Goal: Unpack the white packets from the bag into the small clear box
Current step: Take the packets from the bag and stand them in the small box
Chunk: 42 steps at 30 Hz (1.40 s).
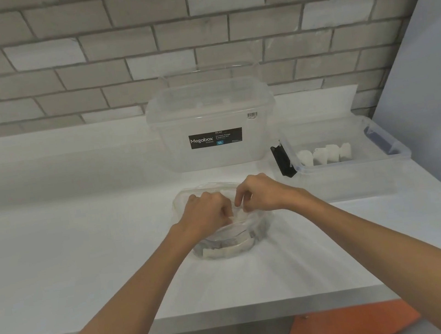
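Our left hand (209, 212) and right hand (264, 194) pinch the top of the crumpled clear plastic bag (260, 227) on the white surface (84, 260). Flat white packets (227, 251) lie inside it, and several more stand in the small clear box (360, 182) to the right.

Large lidded clear tub (217, 153) on white counter (67, 248).
Set back against grey brick wall (81, 59), black label (216, 138) facing forward.
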{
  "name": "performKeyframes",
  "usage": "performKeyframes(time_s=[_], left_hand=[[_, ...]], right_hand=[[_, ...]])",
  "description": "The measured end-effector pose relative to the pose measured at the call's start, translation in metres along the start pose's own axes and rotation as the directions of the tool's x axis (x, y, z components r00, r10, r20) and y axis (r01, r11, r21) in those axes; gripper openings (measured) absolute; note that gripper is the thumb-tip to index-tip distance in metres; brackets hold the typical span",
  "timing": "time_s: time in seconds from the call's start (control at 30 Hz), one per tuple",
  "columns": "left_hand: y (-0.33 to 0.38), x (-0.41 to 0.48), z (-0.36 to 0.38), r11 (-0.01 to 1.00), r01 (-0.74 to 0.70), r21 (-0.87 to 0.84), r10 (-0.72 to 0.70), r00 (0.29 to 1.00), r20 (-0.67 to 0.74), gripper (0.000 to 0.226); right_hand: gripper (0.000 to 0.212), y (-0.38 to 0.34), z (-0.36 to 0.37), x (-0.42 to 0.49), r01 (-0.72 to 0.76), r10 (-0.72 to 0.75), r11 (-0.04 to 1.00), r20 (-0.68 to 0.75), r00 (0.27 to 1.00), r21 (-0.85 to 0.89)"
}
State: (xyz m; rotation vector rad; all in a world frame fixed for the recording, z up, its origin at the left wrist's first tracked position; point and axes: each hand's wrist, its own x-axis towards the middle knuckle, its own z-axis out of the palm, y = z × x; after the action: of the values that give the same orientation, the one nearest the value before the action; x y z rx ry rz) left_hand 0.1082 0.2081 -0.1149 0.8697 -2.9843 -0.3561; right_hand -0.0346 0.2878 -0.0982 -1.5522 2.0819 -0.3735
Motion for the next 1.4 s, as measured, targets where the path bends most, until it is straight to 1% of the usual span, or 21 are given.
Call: performKeyframes(time_s=[0.13, 0.2, 0.27, 0.37, 0.43, 0.5, 0.57, 0.63, 0.7, 0.73, 0.8, 0.87, 0.9, 0.93, 0.97, 1.0, 1.13, 1.2, 1.27, 1.33, 1.4], left_hand=[[-0.012, 0.004, -0.018, 0.985, 0.056, -0.164, -0.054, 0.998, 0.015, 0.003], [-0.020, 0.006, -0.030, 0.954, 0.062, -0.293, -0.063, 0.998, 0.005, 0.008], [-0.023, 0.006, -0.042, 0.922, 0.052, -0.383, -0.065, 0.998, -0.021, 0.012], [-0.023, 0.005, -0.058, 0.889, 0.023, -0.458, -0.059, 0.996, -0.065, 0.009], [-0.022, 0.005, -0.063, 0.863, 0.003, -0.506, -0.057, 0.994, -0.090, 0.007], [-0.021, 0.005, -0.064, 0.833, -0.023, -0.553, -0.055, 0.991, -0.125, 0.006], [-0.019, 0.005, -0.065, 0.776, -0.064, -0.627, -0.053, 0.985, -0.166, 0.005], [-0.018, 0.004, -0.064, 0.704, -0.082, -0.705, -0.063, 0.982, -0.178, 0.009], [-0.018, 0.003, -0.061, 0.684, -0.079, -0.725, -0.066, 0.984, -0.168, 0.010], [-0.019, 0.003, -0.058, 0.688, -0.076, -0.722, -0.065, 0.984, -0.166, 0.009], [-0.021, 0.003, -0.052, 0.704, -0.057, -0.708, -0.085, 0.983, -0.163, 0.007], [-0.024, 0.003, -0.045, 0.730, -0.010, -0.683, -0.122, 0.982, -0.144, 0.007], [-0.026, 0.003, -0.042, 0.749, 0.013, -0.662, -0.133, 0.983, -0.130, 0.007], [-0.027, 0.002, -0.039, 0.770, 0.032, -0.638, -0.140, 0.983, -0.120, 0.006], [-0.028, 0.001, -0.036, 0.790, 0.052, -0.611, -0.151, 0.982, -0.113, 0.004], [-0.029, 0.001, -0.033, 0.806, 0.067, -0.589, -0.163, 0.980, -0.111, 0.001], [-0.034, -0.003, -0.028, 0.834, 0.095, -0.544, -0.193, 0.973, -0.126, 0.007], [-0.035, -0.004, -0.029, 0.840, 0.094, -0.535, -0.195, 0.971, -0.136, 0.005], [-0.036, -0.006, -0.032, 0.836, 0.092, -0.542, -0.206, 0.966, -0.153, 0.005], [-0.038, -0.008, -0.036, 0.822, 0.084, -0.563, -0.226, 0.956, -0.188, 0.012], [-0.039, -0.010, -0.044, 0.812, 0.069, -0.580, -0.242, 0.944, -0.225, 0.016]], right_hand=[[0.022, 0.000, -0.007, -0.005, 0.015, -0.014, 0.999, -0.032, 0.999, 0.046], [0.023, 0.000, -0.012, -0.007, 0.019, -0.013, 0.995, -0.063, 0.998, 0.096], [0.024, -0.001, -0.017, -0.009, 0.020, -0.001, 0.976, -0.088, 0.996, 0.216], [0.024, -0.006, -0.021, -0.011, 0.033, 0.002, 0.915, -0.085, 0.996, 0.402], [0.024, -0.010, -0.020, -0.010, 0.033, 0.002, 0.886, -0.077, 0.997, 0.462], [0.014, -0.010, -0.017, -0.008, 0.043, -0.001, 0.857, -0.081, 0.997, 0.514], [0.004, -0.010, -0.013, -0.006, 0.065, -0.008, 0.801, -0.098, 0.995, 0.596], [0.005, -0.010, -0.011, -0.004, 0.084, -0.001, 0.721, -0.120, 0.993, 0.687], [0.004, -0.008, -0.009, -0.003, 0.100, -0.006, 0.674, -0.129, 0.992, 0.732], [0.004, -0.007, -0.007, -0.003, 0.101, -0.009, 0.676, -0.128, 0.992, 0.730], [0.010, -0.006, -0.003, -0.001, 0.101, -0.012, 0.775, -0.144, 0.989, 0.624], [0.009, -0.004, 0.003, 0.003, 0.101, -0.041, 0.930, -0.173, 0.984, 0.354], [0.010, -0.004, 0.006, 0.005, 0.108, -0.074, 0.974, -0.172, 0.982, 0.199], [0.012, -0.004, 0.010, 0.006, 0.115, -0.101, 0.990, -0.157, 0.982, 0.077], [0.015, -0.005, 0.015, 0.008, 0.119, -0.117, 0.993, -0.132, 0.984, 0.010], [0.016, -0.006, 0.020, 0.009, 0.120, -0.123, 0.992, -0.107, 0.987, -0.029], [0.017, -0.013, 0.031, 0.011, 0.138, -0.154, 0.970, -0.064, 0.986, -0.200], [0.012, -0.016, 0.031, 0.012, 0.156, -0.174, 0.961, -0.058, 0.983, -0.228], [0.011, -0.014, 0.027, 0.014, 0.147, -0.160, 0.972, -0.059, 0.985, -0.181], [0.009, -0.009, 0.019, 0.015, 0.125, -0.128, 0.991, -0.081, 0.988, -0.048], [0.006, -0.006, 0.007, 0.014, 0.111, -0.091, 0.984, -0.139, 0.986, 0.141]])
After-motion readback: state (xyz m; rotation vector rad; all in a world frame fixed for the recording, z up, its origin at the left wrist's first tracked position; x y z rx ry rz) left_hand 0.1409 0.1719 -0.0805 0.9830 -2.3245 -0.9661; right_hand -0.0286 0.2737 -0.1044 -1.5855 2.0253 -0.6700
